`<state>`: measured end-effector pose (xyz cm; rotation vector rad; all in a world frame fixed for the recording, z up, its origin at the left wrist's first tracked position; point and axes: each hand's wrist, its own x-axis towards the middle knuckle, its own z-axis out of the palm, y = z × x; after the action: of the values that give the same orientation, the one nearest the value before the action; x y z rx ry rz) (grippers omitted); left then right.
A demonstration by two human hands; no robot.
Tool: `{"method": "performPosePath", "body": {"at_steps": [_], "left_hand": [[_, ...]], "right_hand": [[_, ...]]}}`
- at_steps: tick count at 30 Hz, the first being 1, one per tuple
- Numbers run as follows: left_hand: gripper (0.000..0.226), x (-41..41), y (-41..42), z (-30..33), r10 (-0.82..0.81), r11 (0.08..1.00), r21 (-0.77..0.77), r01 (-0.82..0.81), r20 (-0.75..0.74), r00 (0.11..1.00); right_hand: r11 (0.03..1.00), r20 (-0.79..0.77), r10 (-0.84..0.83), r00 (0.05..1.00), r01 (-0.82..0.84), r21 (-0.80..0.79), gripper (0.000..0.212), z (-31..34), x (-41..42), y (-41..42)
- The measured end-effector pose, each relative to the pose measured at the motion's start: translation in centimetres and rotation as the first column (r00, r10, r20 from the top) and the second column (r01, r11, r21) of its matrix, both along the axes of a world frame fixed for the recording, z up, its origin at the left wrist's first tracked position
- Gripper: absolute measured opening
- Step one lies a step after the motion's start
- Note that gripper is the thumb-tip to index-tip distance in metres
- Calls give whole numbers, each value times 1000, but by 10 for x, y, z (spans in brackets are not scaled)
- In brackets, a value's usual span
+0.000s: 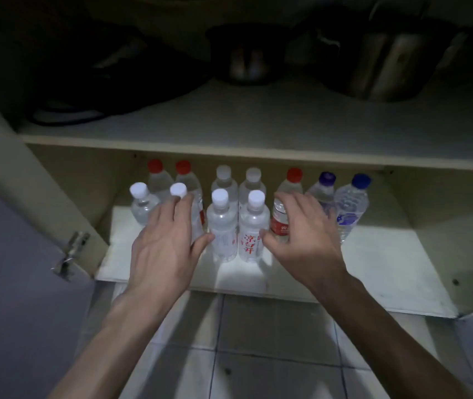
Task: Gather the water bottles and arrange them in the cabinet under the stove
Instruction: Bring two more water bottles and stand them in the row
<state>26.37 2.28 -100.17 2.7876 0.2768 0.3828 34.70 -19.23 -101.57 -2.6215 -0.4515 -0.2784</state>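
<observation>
Head view: arranging stage; left hand [162,243] grips a white-capped bottle [185,208], right hand [301,228] a red-labelled bottle [280,223]; next, nudge both rows straight.

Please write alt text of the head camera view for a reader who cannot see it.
Two bare hands reach into an open lower cabinet holding about eleven upright water bottles: the left hand wraps a white-capped bottle, the right hand a red-labelled bottle. Dark cookware sits on the shelf above.

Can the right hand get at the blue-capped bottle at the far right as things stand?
Probably yes. The right hand rests on the red-label bottle; the blue-capped bottle stands just to its right at the row's end, with bare shelf in front.
</observation>
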Motion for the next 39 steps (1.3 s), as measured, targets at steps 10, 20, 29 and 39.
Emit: {"method": "performPosePath", "body": {"at_steps": [10,20,29,39], "left_hand": [[80,-128,-25,231,-73,986,135,101,-203,977],[81,-285,-57,561,11,995,99,19,-291,957],[82,-507,-3,738,413,894,240,-378,-119,903],[81,-875,38,791,943,318,292,-902,6,334]], "right_hand": [[953,-62,148,987,-159,-257,82,233,-115,-22],[909,-227,201,953,-268,-318,79,583,-254,-36],[762,-118,551,826,-556,-333,86,767,-392,50],[262,12,960,278,-887,-379,87,818,-652,257]]}}
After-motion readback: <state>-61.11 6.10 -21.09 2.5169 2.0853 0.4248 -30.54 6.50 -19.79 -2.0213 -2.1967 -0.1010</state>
